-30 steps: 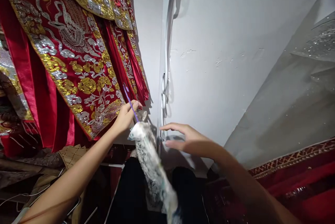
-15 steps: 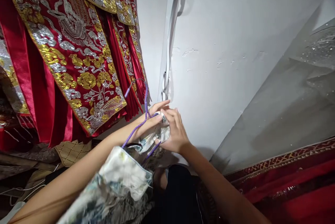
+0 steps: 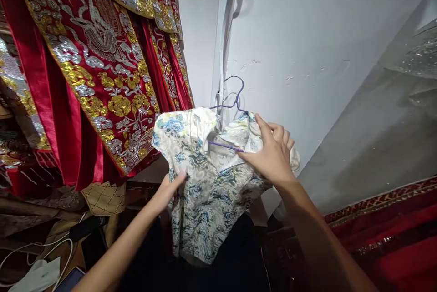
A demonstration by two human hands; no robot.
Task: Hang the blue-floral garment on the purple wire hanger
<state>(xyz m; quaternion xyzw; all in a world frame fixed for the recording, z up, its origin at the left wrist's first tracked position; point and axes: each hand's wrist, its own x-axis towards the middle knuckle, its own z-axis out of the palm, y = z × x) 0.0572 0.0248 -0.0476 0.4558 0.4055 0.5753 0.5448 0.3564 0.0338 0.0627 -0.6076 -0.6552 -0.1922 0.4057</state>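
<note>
Floral dress (image 3: 208, 192) hangs on a purple hanger (image 3: 232, 101) before the white wall (image 3: 307, 32). Right hand (image 3: 273, 155) pinches its collar, while left hand (image 3: 169, 189) touches its side with loose, open fingers. Red embroidered robes (image 3: 95, 64) hang just beside.

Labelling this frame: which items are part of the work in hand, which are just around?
In hand: floral dress; purple hanger; right hand at its shoulder; left hand on its side.
Lying about: red embroidered robes; white cables; white wall.
</note>
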